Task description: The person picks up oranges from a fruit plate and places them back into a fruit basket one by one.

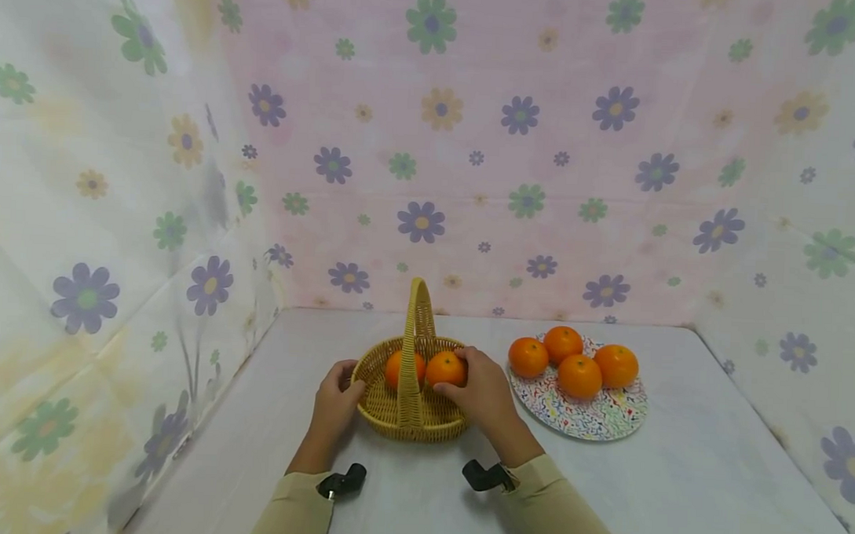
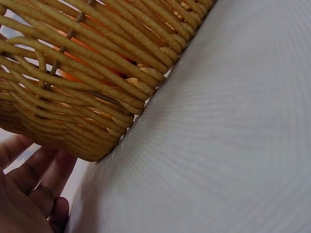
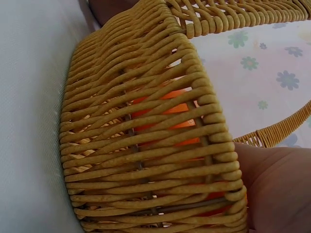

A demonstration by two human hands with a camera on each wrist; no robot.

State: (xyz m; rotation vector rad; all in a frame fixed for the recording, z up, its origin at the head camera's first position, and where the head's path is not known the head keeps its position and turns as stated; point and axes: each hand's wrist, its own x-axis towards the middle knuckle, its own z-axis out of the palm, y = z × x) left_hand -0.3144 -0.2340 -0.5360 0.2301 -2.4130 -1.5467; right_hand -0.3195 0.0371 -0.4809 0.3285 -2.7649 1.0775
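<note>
A yellow wicker basket with a tall arched handle stands on the table. My left hand holds its left rim, thumb at the edge; in the left wrist view, several fingers extend along the basket's outer wall. Inside lie two oranges. One orange sits left of centre, partly covered by the handle. The other orange is between the thumb and fingers of my right hand, which reaches over the right rim. Through the weave in the right wrist view, orange peel shows; that hand's fingertips are hidden there.
Right of the basket, a round plate with a multicoloured speckled pattern carries several oranges. A white cloth covers the table. Flower-printed fabric hangs behind and on both sides.
</note>
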